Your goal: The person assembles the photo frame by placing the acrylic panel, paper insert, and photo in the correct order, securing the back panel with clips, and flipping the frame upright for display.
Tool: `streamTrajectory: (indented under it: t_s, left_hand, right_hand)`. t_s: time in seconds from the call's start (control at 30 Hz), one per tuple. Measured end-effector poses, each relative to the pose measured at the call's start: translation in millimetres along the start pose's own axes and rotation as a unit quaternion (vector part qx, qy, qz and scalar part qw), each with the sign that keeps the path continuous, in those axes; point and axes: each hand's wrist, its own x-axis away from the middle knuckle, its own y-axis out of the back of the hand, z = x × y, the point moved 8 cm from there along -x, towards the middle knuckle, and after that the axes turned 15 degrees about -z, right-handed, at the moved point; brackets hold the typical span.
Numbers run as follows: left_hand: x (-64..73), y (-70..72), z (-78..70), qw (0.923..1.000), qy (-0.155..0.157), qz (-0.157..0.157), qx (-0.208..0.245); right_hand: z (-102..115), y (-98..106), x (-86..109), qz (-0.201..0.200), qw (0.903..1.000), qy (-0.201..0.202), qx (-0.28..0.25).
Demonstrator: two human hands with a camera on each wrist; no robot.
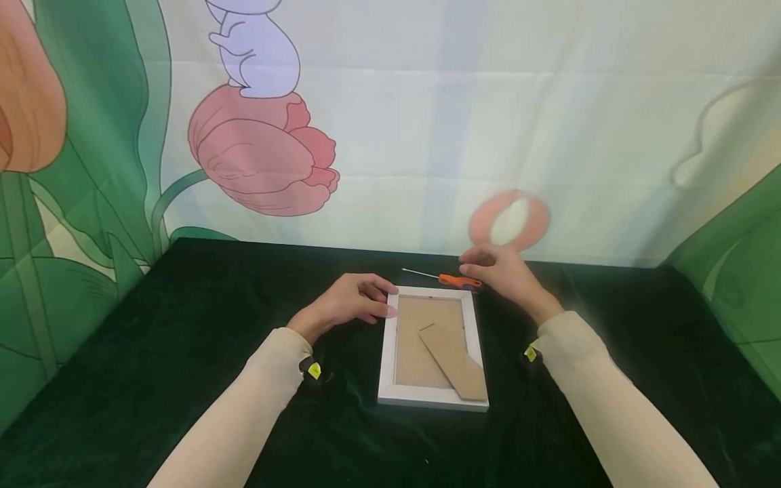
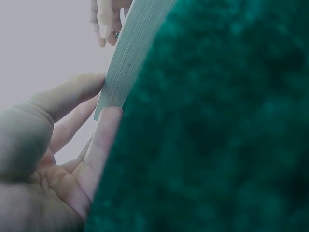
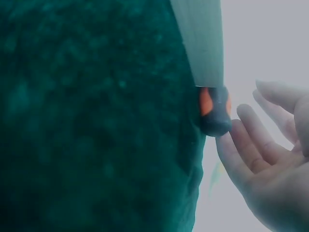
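Note:
A white picture frame (image 1: 387, 362) lies face down on the dark green cloth, its brown backing board (image 1: 415, 359) showing. A brown stand flap (image 1: 454, 362) runs slantwise across the board. My left hand (image 1: 348, 298) holds the frame's upper left corner between thumb and fingers; in the left wrist view the thumb (image 2: 89, 87) presses the edge. Just beyond the frame's top edge lies a screwdriver (image 1: 454, 280) with an orange and black handle and a thin metal shaft. My right hand (image 1: 497, 271) hovers beside the handle's end, fingers loosely bent and nothing between them.
Dark green velvet cloth (image 1: 213, 325) covers the table. Behind its far edge hangs a pale printed curtain (image 1: 390, 135) with flowers and a rabbit. A small light speck (image 1: 426, 461) lies on the cloth near the front.

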Motion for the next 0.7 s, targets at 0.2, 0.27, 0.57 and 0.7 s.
streamTrajectory:
  t_s: [0.2, 0.27, 0.57, 0.7]
  left_hand:
    - [-1.6, -0.1, 1.6, 1.0, 0.003, -0.001, -0.005]
    - [-1.7, 0.3, 1.1, 1.0, 0.002, -0.002, -0.006]
    - [-0.5, 1.4, 0.4, 1.0, 0.001, -0.002, -0.002]
    - [0.8, 0.9, 1.4, 1.0, 0.003, -0.001, 0.002]
  right_hand:
    - [-3, -14, -4.1, 0.031, 0.9995, 0.001, 0.001]
    - [-2, -18, -5.0, 0.043, 0.999, 0.007, 0.008]
    - [2, -31, -5.1, 0.071, 0.996, 0.013, 0.054]
    - [0, -35, -4.8, 0.07, 0.9955, 0.003, 0.065]
